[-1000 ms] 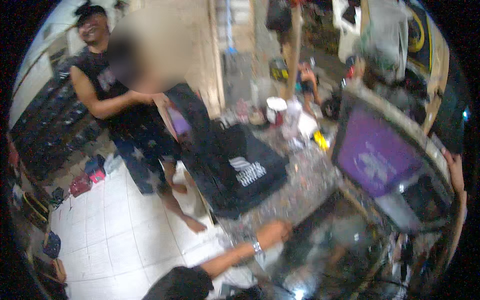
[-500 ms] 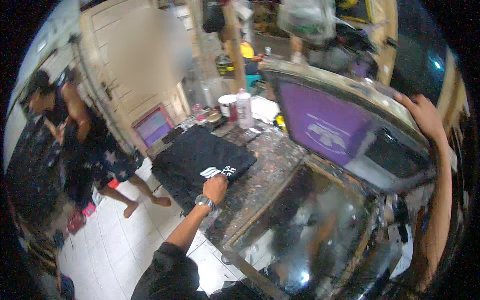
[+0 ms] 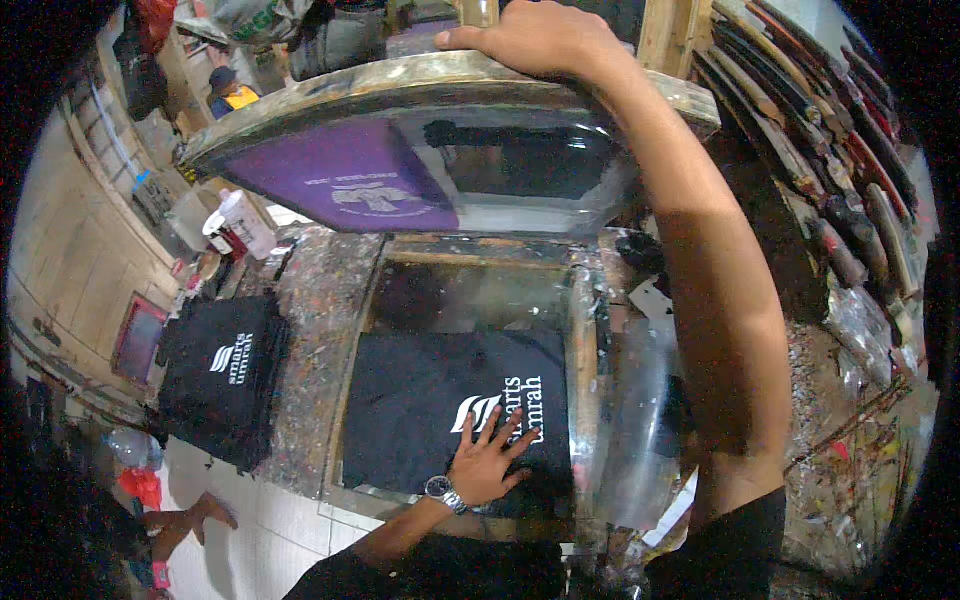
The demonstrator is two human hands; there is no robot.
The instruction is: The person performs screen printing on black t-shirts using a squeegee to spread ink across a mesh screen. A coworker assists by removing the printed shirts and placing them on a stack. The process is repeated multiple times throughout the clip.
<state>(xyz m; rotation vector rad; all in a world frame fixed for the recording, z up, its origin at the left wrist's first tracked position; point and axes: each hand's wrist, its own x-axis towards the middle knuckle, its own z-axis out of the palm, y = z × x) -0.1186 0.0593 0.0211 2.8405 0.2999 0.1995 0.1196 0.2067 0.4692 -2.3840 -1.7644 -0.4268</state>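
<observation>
- 2 bare hands in view: left hand [image 3: 485, 470] at 6 o'clock, right hand [image 3: 565, 40] just past 12.
- Resting the left palm-down on a black cloth [image 3: 410, 400], partly over its white print [image 3: 475, 415], with fingers spread apart; wearing a silver watch [image 3: 440, 488] on that wrist.
- Holding up a tilted frame [image 3: 400, 85] with the right, clamped over the top edge; thumb in sight, other fingertips hidden.
- Within the frame, toward 11 o'clock: purple mesh [image 3: 290, 175] with a pale design.
- Below the raised frame, at 6 o'clock: black cloth flat on the bed [image 3: 470, 300], leaving a strip bare on its 12 o'clock side.
- At 8 o'clock: stack [image 3: 200, 400] of black cloths, similar print on top, with speckled bench [image 3: 320, 270] between stack and bed.
- Near 10 o'clock: pale bottle [image 3: 247, 220].
- At 2 o'clock: row of long sticks [image 3: 800, 90].
- Between 7 and 8: bare foot [image 3: 205, 518] on white tiles [image 3: 280, 520].
</observation>
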